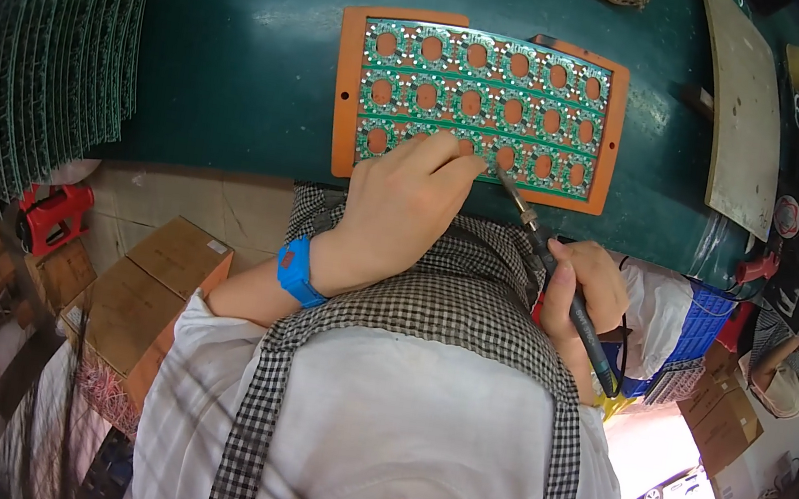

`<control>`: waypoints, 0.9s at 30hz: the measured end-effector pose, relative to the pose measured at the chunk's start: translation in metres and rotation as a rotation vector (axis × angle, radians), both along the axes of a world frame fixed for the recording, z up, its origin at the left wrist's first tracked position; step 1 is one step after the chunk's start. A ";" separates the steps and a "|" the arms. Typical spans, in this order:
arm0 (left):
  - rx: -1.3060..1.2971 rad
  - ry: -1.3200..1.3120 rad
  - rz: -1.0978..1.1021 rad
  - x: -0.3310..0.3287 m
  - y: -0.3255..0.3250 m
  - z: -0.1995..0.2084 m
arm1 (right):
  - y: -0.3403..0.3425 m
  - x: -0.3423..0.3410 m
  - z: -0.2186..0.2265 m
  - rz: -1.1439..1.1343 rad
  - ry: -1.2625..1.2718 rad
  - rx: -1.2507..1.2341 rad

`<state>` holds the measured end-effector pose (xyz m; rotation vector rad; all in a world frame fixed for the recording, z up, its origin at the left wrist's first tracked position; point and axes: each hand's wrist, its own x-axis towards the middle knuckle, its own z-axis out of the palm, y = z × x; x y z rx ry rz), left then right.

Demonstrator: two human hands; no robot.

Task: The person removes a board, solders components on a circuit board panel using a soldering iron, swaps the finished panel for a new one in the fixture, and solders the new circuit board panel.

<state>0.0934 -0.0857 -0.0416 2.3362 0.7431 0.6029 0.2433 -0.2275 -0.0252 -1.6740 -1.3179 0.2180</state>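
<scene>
A green circuit board panel, with several rows of round cut-outs and small parts, lies in an orange-brown holder at the table's near edge. My right hand is wrapped around the dark handle of a soldering iron. The iron's metal tip slants up and left to the panel's nearest row; whether it touches is too small to tell. Just left of the tip, my left hand is over the same row with its fingers pinched together. What those fingers hold, if anything, is hidden.
Many similar green boards stand in a row along the green table's left side. A pale flat board lies at the right. Beneath the table are cardboard boxes and a blue crate. Another person is at the far right.
</scene>
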 end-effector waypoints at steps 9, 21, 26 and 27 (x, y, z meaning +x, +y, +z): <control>0.089 -0.045 0.125 0.014 0.025 0.003 | 0.012 0.011 0.010 -0.070 0.015 -0.126; 0.092 -0.016 0.063 0.023 0.026 -0.010 | 0.029 0.015 0.003 -0.035 0.046 -0.098; 0.080 0.035 0.049 0.021 0.026 -0.003 | 0.027 0.017 0.002 -0.027 0.010 -0.101; 0.068 0.043 0.067 0.021 0.028 0.001 | 0.027 0.019 0.003 -0.028 0.009 -0.102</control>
